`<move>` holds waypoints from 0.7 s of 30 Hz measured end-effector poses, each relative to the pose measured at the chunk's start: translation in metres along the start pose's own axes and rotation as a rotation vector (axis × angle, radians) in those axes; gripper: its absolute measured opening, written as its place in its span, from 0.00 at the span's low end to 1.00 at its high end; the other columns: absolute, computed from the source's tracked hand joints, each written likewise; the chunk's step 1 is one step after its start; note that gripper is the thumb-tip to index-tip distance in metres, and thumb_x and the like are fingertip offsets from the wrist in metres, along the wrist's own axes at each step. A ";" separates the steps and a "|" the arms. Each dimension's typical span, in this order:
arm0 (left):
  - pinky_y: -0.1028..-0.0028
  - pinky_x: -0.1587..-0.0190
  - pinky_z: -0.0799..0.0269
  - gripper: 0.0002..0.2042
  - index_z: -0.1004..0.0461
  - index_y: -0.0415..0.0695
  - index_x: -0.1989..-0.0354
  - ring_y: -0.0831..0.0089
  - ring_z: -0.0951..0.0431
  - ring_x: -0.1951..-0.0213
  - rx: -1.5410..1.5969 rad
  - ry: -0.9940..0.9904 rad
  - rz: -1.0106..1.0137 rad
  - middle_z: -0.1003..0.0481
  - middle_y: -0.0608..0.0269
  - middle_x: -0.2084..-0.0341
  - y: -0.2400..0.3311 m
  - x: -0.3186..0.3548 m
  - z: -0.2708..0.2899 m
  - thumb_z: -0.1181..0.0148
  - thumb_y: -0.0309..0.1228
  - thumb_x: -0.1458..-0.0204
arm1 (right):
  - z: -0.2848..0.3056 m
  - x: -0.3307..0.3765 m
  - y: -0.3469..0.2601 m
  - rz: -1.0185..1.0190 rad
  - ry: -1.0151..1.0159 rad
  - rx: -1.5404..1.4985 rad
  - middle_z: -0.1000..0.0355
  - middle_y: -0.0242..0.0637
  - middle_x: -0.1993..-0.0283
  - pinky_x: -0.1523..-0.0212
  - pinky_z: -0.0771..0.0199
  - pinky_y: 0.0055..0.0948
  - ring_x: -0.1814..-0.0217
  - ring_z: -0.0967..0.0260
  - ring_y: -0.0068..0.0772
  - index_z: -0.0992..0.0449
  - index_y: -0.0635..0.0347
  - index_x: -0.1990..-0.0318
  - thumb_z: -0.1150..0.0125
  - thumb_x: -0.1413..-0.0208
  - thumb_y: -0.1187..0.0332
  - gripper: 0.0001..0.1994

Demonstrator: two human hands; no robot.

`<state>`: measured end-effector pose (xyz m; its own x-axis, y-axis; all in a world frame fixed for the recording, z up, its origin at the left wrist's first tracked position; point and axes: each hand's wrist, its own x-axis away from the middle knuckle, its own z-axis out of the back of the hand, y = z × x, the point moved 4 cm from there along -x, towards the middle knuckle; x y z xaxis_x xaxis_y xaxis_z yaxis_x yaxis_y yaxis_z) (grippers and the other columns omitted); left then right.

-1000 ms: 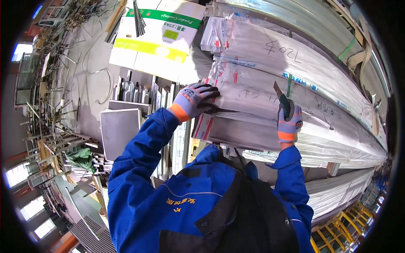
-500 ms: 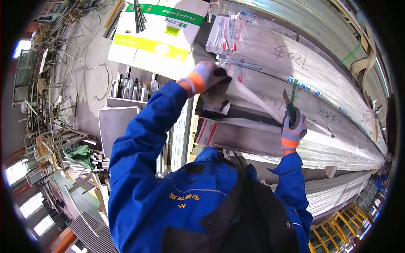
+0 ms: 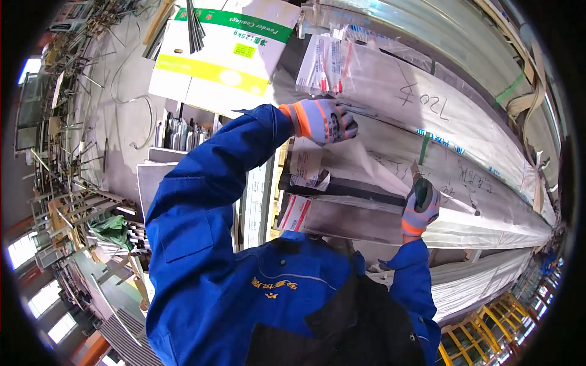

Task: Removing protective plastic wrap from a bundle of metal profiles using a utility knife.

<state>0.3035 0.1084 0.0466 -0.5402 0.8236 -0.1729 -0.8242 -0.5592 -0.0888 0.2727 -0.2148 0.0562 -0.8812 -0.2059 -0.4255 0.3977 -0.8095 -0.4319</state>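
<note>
My left hand (image 3: 325,121), in a grey glove with an orange cuff, is closed with its fingers curled over the end of a long wrapped bundle (image 3: 372,131). A strip of whitish plastic film (image 3: 372,165) runs from its fingers down to the right. My right hand (image 3: 421,210), gloved the same way, grips a utility knife (image 3: 420,190) with a dark handle. The blade points up and away, close to the film and the bundle's top. Below the film a dark bar (image 3: 360,190) lies bared beside the wrapping.
A white box (image 3: 213,52) with green and yellow bands stands at the far left, with dark strips (image 3: 194,27) on it. More wrapped bundles (image 3: 421,73) lie beyond. Upright metal profiles (image 3: 183,131) and a grey panel (image 3: 152,189) stand left. Yellow racks (image 3: 482,326) are at lower right.
My left hand has moved right and slightly nearer, drawing the film, which now hangs slacker. My right hand with the knife has dropped slightly nearer, and its blade has tilted.
</note>
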 end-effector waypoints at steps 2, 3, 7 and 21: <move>0.64 0.65 0.27 0.19 0.34 0.47 0.49 0.61 0.24 0.62 -0.019 0.011 0.205 0.30 0.58 0.67 -0.010 0.001 -0.005 0.50 0.33 0.52 | 0.000 -0.002 0.000 -0.008 0.006 0.006 0.28 0.46 0.60 0.54 0.30 0.43 0.58 0.30 0.52 0.26 0.63 0.55 0.39 0.56 0.71 0.17; 0.64 0.65 0.27 0.19 0.34 0.47 0.49 0.61 0.24 0.62 -0.018 0.013 0.214 0.30 0.58 0.67 -0.012 0.001 -0.007 0.50 0.33 0.52 | -0.002 -0.005 -0.001 -0.013 0.016 0.000 0.29 0.46 0.60 0.54 0.30 0.42 0.58 0.30 0.52 0.26 0.63 0.56 0.39 0.56 0.71 0.17; 0.62 0.68 0.26 0.23 0.36 0.50 0.43 0.60 0.23 0.68 0.004 0.003 -0.045 0.29 0.53 0.62 -0.012 0.008 -0.022 0.52 0.33 0.50 | -0.005 -0.007 -0.008 -0.037 -0.006 -0.025 0.28 0.46 0.61 0.54 0.31 0.37 0.59 0.29 0.47 0.26 0.65 0.56 0.41 0.52 0.74 0.14; 0.73 0.47 0.33 0.20 0.27 0.44 0.46 0.75 0.27 0.52 1.754 0.176 0.790 0.23 0.61 0.53 0.024 0.118 -0.049 0.39 0.38 0.45 | -0.007 0.003 0.001 -0.058 0.048 -0.016 0.26 0.44 0.61 0.54 0.31 0.33 0.60 0.30 0.38 0.26 0.66 0.55 0.42 0.50 0.72 0.14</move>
<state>0.2282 0.1873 -0.0243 -0.8902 0.3910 0.2338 0.2755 0.0533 0.9598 0.2728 -0.2125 0.0487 -0.8898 -0.1316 -0.4369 0.3506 -0.8101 -0.4699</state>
